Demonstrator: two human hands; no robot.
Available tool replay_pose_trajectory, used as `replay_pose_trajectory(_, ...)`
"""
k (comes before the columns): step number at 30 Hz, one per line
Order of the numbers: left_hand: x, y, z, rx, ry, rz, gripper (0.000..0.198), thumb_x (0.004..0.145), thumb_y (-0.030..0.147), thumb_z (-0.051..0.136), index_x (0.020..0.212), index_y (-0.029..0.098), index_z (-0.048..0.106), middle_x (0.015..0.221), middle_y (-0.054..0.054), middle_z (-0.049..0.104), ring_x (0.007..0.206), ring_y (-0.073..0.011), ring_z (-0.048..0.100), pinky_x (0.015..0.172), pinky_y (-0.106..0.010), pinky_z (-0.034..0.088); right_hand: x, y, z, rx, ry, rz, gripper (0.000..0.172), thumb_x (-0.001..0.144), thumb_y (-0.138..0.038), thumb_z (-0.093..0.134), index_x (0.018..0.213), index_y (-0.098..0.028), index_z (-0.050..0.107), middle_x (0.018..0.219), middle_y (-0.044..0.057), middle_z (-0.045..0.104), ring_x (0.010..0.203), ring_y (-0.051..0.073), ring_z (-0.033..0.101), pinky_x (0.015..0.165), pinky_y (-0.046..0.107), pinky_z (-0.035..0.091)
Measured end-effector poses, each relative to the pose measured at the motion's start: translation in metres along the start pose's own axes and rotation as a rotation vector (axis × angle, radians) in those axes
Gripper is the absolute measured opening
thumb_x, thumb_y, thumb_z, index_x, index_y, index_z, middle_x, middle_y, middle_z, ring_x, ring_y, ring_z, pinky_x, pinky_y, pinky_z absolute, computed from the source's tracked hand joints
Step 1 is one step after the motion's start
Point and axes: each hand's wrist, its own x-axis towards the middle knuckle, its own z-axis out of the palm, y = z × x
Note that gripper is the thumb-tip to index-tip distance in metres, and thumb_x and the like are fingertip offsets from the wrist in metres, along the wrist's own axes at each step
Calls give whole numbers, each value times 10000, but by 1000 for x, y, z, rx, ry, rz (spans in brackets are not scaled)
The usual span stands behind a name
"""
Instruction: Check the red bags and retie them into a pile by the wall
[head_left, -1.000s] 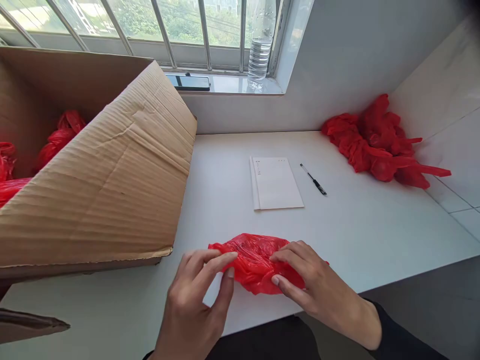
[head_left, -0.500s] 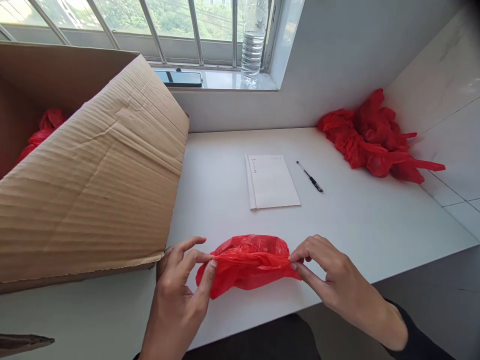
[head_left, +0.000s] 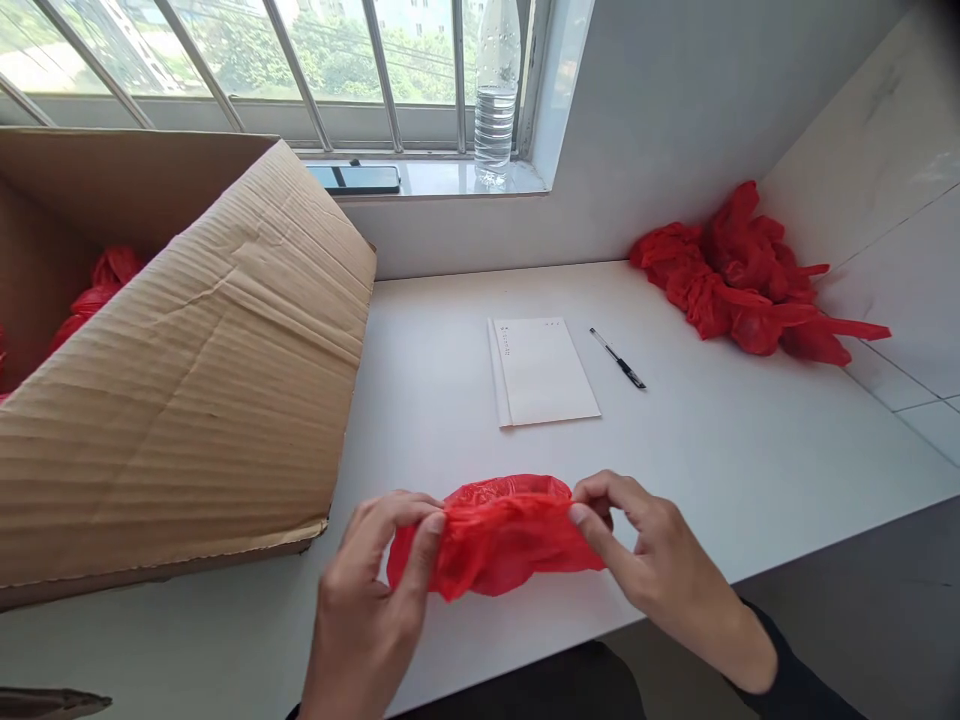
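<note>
A crumpled red plastic bag (head_left: 499,535) lies at the near edge of the white table (head_left: 720,450). My left hand (head_left: 375,600) pinches the bag's left end between thumb and fingers. At the bag's right end, my right hand (head_left: 652,565) pinches the top edge. Both hands are closed on the plastic and hold it stretched between them, just above the tabletop.
A large open cardboard box (head_left: 187,360) stands at the left with red bags (head_left: 97,290) inside. A white notepad (head_left: 541,370) and a pen (head_left: 617,358) lie mid-table. A heap of red bags (head_left: 742,280) fills the far right corner. On the windowsill are a phone (head_left: 356,178) and a water bottle (head_left: 495,100).
My hands moved apart from the bag's middle to its two ends and pulled it out sideways; now they have come slightly closer again, bunching the plastic.
</note>
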Motion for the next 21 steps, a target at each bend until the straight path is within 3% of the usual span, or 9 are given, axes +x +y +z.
replay_pose_trajectory(2,-1,-4,-7,-36,70,-193,190,970,459,611,970,280,674,994,9,714,931,-191,664,807,-307,492,-3,4,-7,32,60,131,243,1028,-497,477,942,-292,575,830,-19,579,726,177,523,501,288,335)
replay_pose_trajectory(4,-2,-1,-7,-64,78,-229,241,970,498,590,1074,299,678,1073,4,711,990,-198,667,851,-314,495,-5,5,-9,40,87,171,232,1023,-503,474,981,-300,577,943,-6,609,806,184,562,500,280,358)
replay_pose_trajectory(7,-1,12,1,-25,-17,-4,337,952,407,640,1281,342,615,1251,-3,657,1163,-212,606,975,-329,470,-3,-1,-2,60,96,103,240,990,-495,560,1179,-349,575,1162,-7,622,1060,200,585,722,288,492)
replay_pose_trajectory(10,1,21,6,12,-94,235,296,938,231,649,1213,337,638,1185,5,661,1160,-194,584,976,-308,473,1,-10,5,93,62,4,265,975,-479,611,1220,-379,595,1128,-24,637,1078,191,580,913,320,477)
replay_pose_trajectory(12,3,20,4,-29,-81,231,208,956,190,615,1108,323,663,1116,10,663,1098,-172,606,928,-277,492,3,-11,4,127,93,-12,149,993,-456,593,1078,-341,637,996,-28,631,967,174,585,857,302,472)
replay_pose_trajectory(17,1,9,-5,-91,10,82,169,986,262,607,1090,345,711,1144,5,630,1057,-143,634,860,-214,511,5,5,-11,305,309,100,202,1006,-460,577,936,-277,532,841,-33,517,768,146,524,682,271,448)
replay_pose_trajectory(19,0,10,-6,-50,54,108,212,983,273,599,1132,359,723,1133,-9,592,1051,-154,616,859,-226,516,3,9,-14,355,365,91,184,1004,-444,577,956,-277,516,859,-24,526,767,151,541,650,273,455)
replay_pose_trajectory(21,-2,16,-8,27,114,169,277,961,275,612,1195,376,721,1094,-23,546,989,-164,592,792,-234,527,-3,5,-13,358,510,-7,145,975,-387,619,1007,-284,522,954,6,571,881,183,595,708,302,498)
